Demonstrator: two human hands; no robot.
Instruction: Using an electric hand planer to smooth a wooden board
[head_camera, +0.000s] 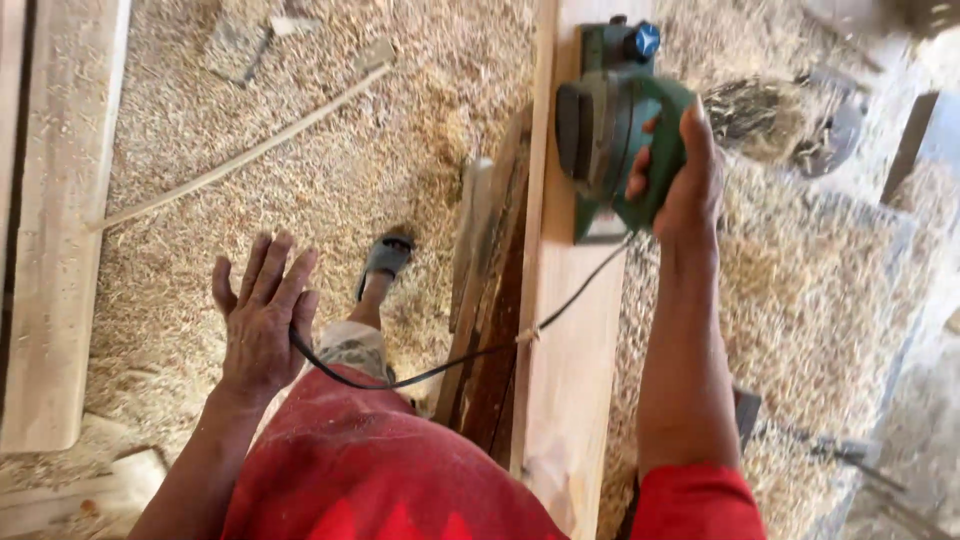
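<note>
The right hand (690, 175) grips the handle of a green planer (610, 130) resting on a long plank (575, 350), whose near end is cut off by the frame. The left hand (262, 315) hangs with fingers spread; the black cord (450, 360) runs behind it, contact unclear.

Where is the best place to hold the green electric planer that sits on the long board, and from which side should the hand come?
Grip the green electric planer by its arched rear handle, coming from above and behind, as the right hand does now, fingers wrapped around it. The handle runs along the board, so a push follows its length. The cord leaves at the rear; the left hand holds it aside.
</note>
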